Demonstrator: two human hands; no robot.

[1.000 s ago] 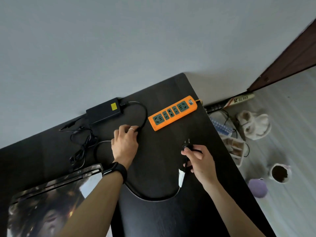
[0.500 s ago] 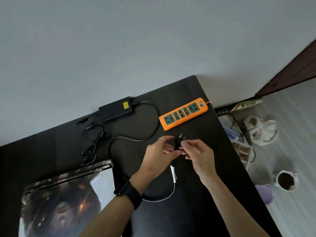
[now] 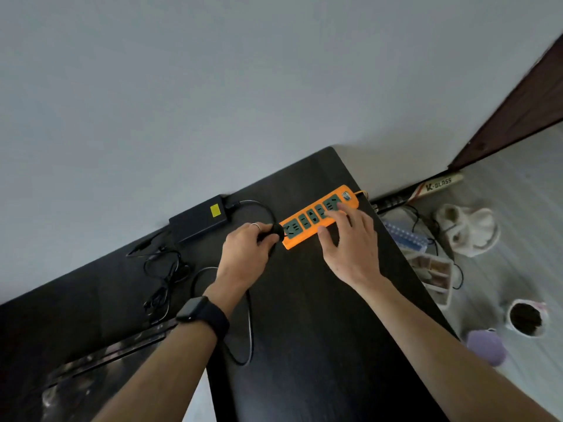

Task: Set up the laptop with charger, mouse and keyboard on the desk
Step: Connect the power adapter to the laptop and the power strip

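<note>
A dark desk (image 3: 320, 300) is seen with the laptop (image 3: 91, 360) lying at its near left, the charger brick (image 3: 198, 219) at the far edge and an orange strip (image 3: 304, 220) just right of the brick. The strip is pressed down by the spread fingers of the right hand (image 3: 350, 242). The black plug (image 3: 275, 231) is gripped in the curled left hand (image 3: 243, 254) at the strip's left end socket.

The left hand (image 3: 245, 257) is curled round a black plug (image 3: 276, 230); the right hand (image 3: 350, 248) is laid flat, fingers straight and spread. Both forearms are stretched forward.
</note>
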